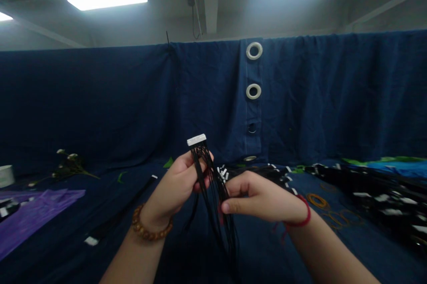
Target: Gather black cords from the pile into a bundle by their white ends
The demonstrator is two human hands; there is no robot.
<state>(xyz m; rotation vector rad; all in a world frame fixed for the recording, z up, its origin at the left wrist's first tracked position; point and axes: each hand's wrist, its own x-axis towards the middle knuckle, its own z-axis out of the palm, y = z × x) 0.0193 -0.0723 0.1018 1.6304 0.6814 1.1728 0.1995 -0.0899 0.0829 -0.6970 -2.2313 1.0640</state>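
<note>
My left hand (176,184) is closed around a bundle of thin black wires (218,204) just below its white connector (196,139), which points up. My right hand (258,197) pinches the same wires a little lower, fingers pressed together. The loose wire ends hang down between my forearms toward the blue cloth. A wooden bead bracelet sits on my left wrist and a red string on my right.
A pile of black wire harnesses with white connectors (383,199) lies at the right, more (267,170) behind my hands. Rubber bands (316,200) lie near the right wrist. A purple sheet (30,213), a flower sprig (68,166) and a single harness (116,217) lie left. A blue curtain (213,97) walls the back.
</note>
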